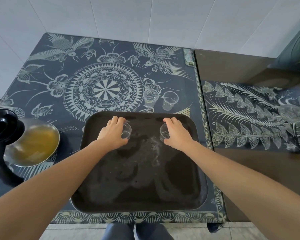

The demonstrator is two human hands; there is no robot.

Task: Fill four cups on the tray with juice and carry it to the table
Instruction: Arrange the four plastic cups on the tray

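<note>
A dark rectangular tray [140, 184] lies on the patterned table in front of me. My left hand [113, 131] grips a clear plastic cup [127, 131] standing on the tray's far left part. My right hand [176, 133] grips a second clear cup [163, 132] on the tray's far right part. Two more clear cups, one on the left [150, 101] and one on the right [170, 100], stand on the cloth just beyond the tray's far edge. All the cups look empty. A glass jug of orange juice [34, 144] with a black lid and handle stands left of the tray.
The table wears a dark blue cloth [104, 87] with pale bird and mandala patterns and backs onto a white tiled wall. A brown counter [249, 170] with a patterned runner adjoins on the right, with a vase-like object at its far right.
</note>
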